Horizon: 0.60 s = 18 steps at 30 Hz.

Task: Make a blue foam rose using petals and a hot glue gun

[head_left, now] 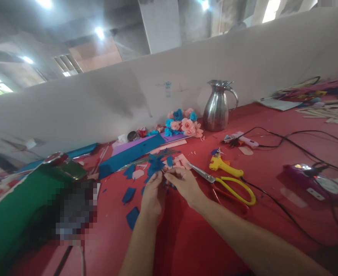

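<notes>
A blue paper flower (156, 164) with pointed petals stands up from between my fingertips. My left hand (153, 191) is closed in a pinch at its base. The fingers of my right hand (183, 182) pinch at the same spot from the right; a thin stem seems to run between them, too small to make out well. Cut blue paper pieces (128, 194) lie to the left of my hands, and pink paper pieces (182, 161) lie just behind them. Scissors (215, 179) with yellow and red handles rest beside my right wrist, their blades partly apart.
A yellow glue gun (226, 166) and a pink one (245, 141) trail cords toward a power strip (315, 184) at right. Behind stand a metal jug (216, 107) and pink and blue paper flowers (186, 124). A green box (22, 207) borders the left side.
</notes>
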Available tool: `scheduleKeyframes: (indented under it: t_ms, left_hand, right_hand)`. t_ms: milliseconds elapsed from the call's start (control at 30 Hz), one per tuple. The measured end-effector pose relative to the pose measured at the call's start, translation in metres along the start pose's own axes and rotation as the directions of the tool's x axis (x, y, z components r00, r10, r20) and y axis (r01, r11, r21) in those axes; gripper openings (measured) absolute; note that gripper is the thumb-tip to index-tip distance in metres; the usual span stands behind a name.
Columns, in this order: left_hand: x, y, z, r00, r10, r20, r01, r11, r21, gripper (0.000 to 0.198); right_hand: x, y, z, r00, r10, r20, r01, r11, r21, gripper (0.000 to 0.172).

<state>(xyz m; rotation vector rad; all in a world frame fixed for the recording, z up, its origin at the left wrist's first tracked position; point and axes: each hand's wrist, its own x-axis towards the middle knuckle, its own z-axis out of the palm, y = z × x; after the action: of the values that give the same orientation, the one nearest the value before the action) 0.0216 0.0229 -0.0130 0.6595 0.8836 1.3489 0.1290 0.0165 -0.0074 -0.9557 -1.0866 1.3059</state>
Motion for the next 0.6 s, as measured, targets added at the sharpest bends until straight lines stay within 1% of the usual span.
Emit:
scheduleKeyframes:
  t_ms: [33,67,100,133,167,200,233,267,400,500,600]
  left_hand:
    - [-0.002,-0.001,0.001,0.998,0.048,-0.047,-0.045,0.996,0.074,0.019]
    - [-0.004,-0.001,0.002,0.988,0.121,-0.096,-0.103,0.979,0.173,0.018]
    - [-0.007,-0.002,0.004,0.968,0.214,-0.132,-0.169,0.943,0.287,0.018]
    - [-0.010,-0.002,0.005,0.939,0.309,-0.151,-0.230,0.890,0.393,0.018]
    - [-0.013,-0.001,0.007,0.907,0.389,-0.159,-0.276,0.837,0.473,0.018]
    - [-0.015,-0.001,0.009,0.886,0.434,-0.162,-0.299,0.803,0.515,0.019]
    - [-0.017,-0.001,0.011,0.879,0.443,-0.174,-0.300,0.800,0.520,0.021]
    - [-0.017,-0.001,0.011,0.882,0.430,-0.191,-0.290,0.816,0.500,0.022]
    - [-0.011,0.000,0.009,0.917,0.302,-0.260,-0.213,0.922,0.323,0.024]
    - [-0.006,0.001,0.006,0.930,0.264,-0.257,-0.209,0.952,0.222,0.020]
    - [-0.007,0.003,0.007,0.937,0.260,-0.234,-0.218,0.958,0.188,0.019]
  right_hand:
    - [0.000,0.000,-0.001,0.999,-0.025,-0.028,0.025,0.999,-0.023,0.016]
    - [0.000,0.000,-0.001,0.997,-0.052,-0.054,0.049,0.997,-0.052,0.016]
    - [0.001,0.001,-0.002,0.994,-0.076,-0.077,0.069,0.994,-0.083,0.016]
    - [0.001,0.002,-0.002,0.991,-0.096,-0.094,0.085,0.990,-0.112,0.017]
    - [0.000,0.003,-0.002,0.988,-0.111,-0.106,0.096,0.986,-0.135,0.018]
    - [0.000,0.004,-0.002,0.986,-0.121,-0.114,0.103,0.983,-0.151,0.019]
    - [0.000,0.005,-0.002,0.985,-0.128,-0.117,0.109,0.981,-0.161,0.020]
    - [-0.001,0.006,-0.002,0.984,-0.134,-0.116,0.113,0.979,-0.168,0.020]
    - [-0.004,0.010,0.001,0.983,-0.157,-0.100,0.133,0.968,-0.214,0.016]
    - [-0.006,0.010,0.002,0.983,-0.163,-0.081,0.136,0.954,-0.265,0.013]
    - [-0.008,0.008,0.003,0.983,-0.168,-0.068,0.140,0.942,-0.306,0.013]
